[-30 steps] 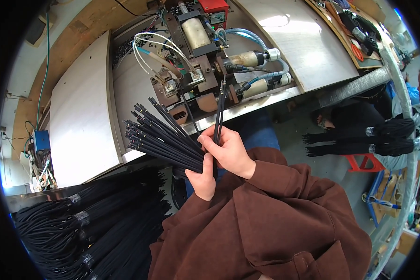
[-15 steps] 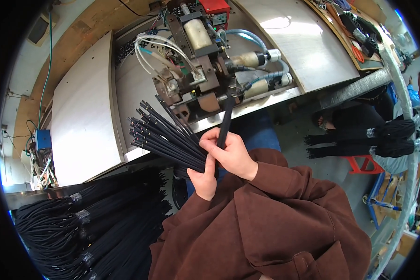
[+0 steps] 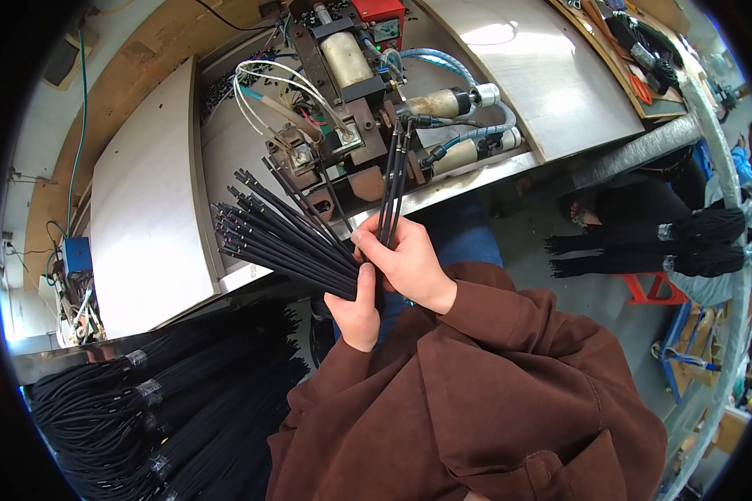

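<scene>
The right hand is pinching two black cables up into the crimping machine at upper centre (best kept straight); the left hand is gripping the fanned cable bundle.

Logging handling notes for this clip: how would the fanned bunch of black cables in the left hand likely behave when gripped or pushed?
The black cables look fairly stiff: beyond the left hand they fan out straight without drooping. The two fed by the right hand also stand unsupported. Loose, they would probably splay or slide apart, and roll.
</scene>
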Available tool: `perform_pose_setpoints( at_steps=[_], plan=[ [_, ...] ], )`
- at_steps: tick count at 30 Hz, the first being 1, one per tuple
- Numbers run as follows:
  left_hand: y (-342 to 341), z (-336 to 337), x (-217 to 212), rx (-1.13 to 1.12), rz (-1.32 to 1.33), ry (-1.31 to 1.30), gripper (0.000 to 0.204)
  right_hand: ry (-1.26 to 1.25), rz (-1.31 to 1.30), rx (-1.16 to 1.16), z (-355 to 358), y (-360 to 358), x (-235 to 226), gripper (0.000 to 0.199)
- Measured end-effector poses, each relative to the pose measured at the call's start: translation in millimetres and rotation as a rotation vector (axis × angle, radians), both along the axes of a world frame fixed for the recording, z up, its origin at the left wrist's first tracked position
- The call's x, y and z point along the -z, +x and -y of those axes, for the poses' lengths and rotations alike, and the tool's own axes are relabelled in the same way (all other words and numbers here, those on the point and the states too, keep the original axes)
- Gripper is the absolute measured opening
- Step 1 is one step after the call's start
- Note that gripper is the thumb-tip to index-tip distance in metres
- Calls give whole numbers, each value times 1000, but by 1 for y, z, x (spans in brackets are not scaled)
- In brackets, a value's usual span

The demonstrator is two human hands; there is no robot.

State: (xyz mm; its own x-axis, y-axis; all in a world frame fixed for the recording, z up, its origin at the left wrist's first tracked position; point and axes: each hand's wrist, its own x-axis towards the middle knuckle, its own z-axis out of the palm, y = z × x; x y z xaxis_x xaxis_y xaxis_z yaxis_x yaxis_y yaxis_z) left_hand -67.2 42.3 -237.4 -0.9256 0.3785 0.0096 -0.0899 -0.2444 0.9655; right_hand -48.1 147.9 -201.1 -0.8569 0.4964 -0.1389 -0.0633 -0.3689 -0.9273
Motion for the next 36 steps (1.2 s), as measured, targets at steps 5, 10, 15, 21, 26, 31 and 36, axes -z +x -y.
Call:
perform_pose_setpoints(
  at_steps=[5,10,15,21,26,31,36],
  plan=[
    [-1,0,-2,1,11,5,18,12,2,-10,-1,0,-2,11],
    [0,-1,-2,30,-5,0,23,8,68,-59,-6,0,-4,12],
    [5,3,1,49,5,-38,27,147,18,-137,-6,4,-5,16],
    [22,2,7,7,-2,-23,27,134,-50,36,5,18,14,14],
    [19,2,2,0,12,-31,24,55,-23,0,3,14,7,12],
    [15,2,-1,-1,17,-33,21,50,24,-11,1,10,5,12],
    [13,-2,-1,-47,9,8,16,49,0,-14,1,6,6,12]
  ],
)
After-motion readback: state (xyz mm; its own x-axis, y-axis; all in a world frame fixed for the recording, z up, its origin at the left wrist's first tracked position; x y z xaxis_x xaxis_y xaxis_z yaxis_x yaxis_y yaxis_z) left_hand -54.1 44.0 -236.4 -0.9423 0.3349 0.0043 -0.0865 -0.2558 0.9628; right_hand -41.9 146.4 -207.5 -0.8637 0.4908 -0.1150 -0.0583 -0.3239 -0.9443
